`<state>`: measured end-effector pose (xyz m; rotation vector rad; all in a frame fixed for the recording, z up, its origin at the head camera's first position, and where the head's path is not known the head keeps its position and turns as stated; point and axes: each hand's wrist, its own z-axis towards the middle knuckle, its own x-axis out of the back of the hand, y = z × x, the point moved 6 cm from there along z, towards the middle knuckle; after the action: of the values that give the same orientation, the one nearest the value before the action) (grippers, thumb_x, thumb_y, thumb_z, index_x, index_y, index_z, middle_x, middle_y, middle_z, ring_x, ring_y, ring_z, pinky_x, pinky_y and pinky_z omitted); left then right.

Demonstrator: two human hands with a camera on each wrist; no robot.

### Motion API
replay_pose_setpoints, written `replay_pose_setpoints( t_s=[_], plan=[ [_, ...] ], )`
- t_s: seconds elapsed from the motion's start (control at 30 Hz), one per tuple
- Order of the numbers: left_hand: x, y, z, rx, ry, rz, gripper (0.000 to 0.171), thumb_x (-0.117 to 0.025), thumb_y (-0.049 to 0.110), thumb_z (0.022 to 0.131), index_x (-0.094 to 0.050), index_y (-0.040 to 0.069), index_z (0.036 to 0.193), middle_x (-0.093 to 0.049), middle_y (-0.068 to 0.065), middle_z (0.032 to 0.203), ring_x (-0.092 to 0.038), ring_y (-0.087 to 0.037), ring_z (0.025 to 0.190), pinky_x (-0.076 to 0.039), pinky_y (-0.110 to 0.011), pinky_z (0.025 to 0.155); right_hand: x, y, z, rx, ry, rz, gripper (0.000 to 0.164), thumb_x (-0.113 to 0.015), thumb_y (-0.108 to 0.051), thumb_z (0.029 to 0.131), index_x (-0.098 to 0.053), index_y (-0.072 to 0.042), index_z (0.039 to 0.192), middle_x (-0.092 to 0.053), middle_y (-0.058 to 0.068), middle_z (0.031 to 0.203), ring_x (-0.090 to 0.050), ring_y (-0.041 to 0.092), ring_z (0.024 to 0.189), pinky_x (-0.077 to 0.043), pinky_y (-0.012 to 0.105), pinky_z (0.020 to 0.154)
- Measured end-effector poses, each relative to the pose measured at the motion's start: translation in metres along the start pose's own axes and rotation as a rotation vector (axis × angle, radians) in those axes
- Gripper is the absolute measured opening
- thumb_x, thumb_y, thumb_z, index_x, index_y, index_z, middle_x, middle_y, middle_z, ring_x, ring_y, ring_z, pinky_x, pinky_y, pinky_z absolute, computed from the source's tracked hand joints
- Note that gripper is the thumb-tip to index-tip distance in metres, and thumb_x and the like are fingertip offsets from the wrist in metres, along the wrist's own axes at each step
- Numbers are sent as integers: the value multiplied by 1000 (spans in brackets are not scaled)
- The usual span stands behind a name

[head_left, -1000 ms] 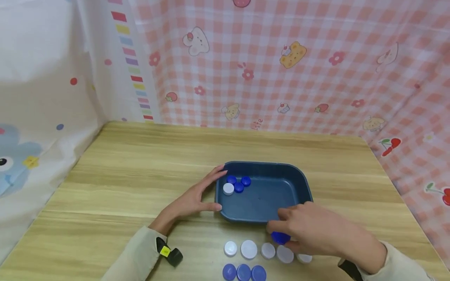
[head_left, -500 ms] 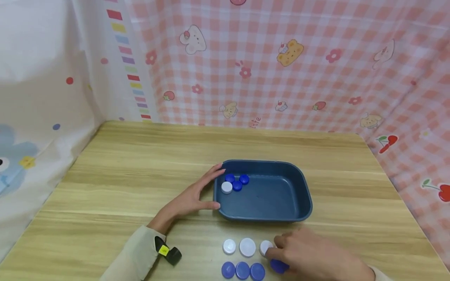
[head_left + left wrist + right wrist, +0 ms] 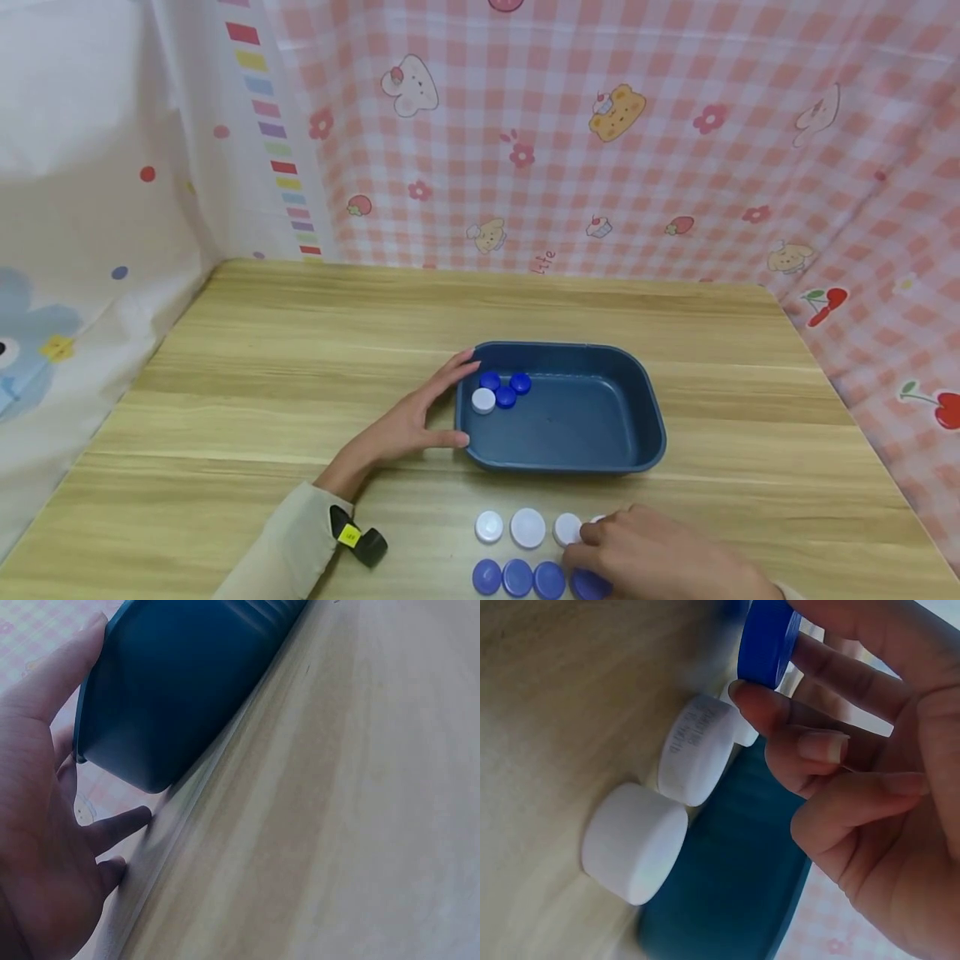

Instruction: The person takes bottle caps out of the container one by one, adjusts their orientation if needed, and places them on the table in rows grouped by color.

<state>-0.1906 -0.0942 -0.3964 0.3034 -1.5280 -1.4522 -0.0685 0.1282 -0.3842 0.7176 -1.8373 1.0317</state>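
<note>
My right hand (image 3: pixel 660 554) pinches a blue bottle cap (image 3: pixel 767 645) between thumb and fingers, low over the table. It stands at the right end of a row of blue caps (image 3: pixel 518 577). Behind that row are several white caps (image 3: pixel 528 528); the rightmost are partly hidden by my hand in the head view. My left hand (image 3: pixel 405 427) is spread along the left end of a dark blue plastic bin (image 3: pixel 570 429), with thumb and fingertips touching its rim. Inside the bin's left side lie three blue caps (image 3: pixel 506 397) and one white cap (image 3: pixel 483 401).
A wooden table (image 3: pixel 315 333) carries everything. Pink checked cloth (image 3: pixel 555 167) hangs along its back and right, with white patterned cloth (image 3: pixel 112 150) at the left. A black strap with a yellow tag (image 3: pixel 349 534) is on my left wrist.
My right hand has come toward the front with the blue cap, from the bin's near edge past the white caps to the end of the blue row. The left hand keeps its place.
</note>
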Motion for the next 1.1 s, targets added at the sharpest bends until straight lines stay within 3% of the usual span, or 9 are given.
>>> replay_pose_setpoints(
  t_s=[0.27,0.57,0.93,1.1],
  plan=[
    [0,0,0,4,-2,1,85,-75,8,81,-28,17,151,-9,-2,160,-6,-19,145,-12,-56,111,-8,2,2,28,7,-59,40,-46,-59,93,-65,-27,107,-52,-21,78,-39,-5,60,-37,15,55],
    [0,0,0,10,-3,-3,84,-75,14,81,-29,20,151,-10,0,160,-6,-19,145,-12,-57,111,-13,5,7,-28,-24,6,44,-46,-62,91,-65,-25,104,-49,-23,74,-40,-5,59,-39,13,54],
    [0,0,0,13,-6,6,83,-75,19,83,-28,20,151,-9,0,160,-7,-19,145,-13,-56,111,-12,5,6,-40,-18,-20,42,-49,-61,91,-64,-24,103,-48,-21,74,-40,-4,58,-38,14,53],
    [-2,-16,1,-3,3,18,86,-76,21,82,-27,21,152,-8,5,160,-6,-17,145,-13,-56,111,-5,2,3,-27,7,-61,42,-49,-60,91,-63,-24,106,-52,-20,78,-40,-4,60,-39,15,54]
  ],
)
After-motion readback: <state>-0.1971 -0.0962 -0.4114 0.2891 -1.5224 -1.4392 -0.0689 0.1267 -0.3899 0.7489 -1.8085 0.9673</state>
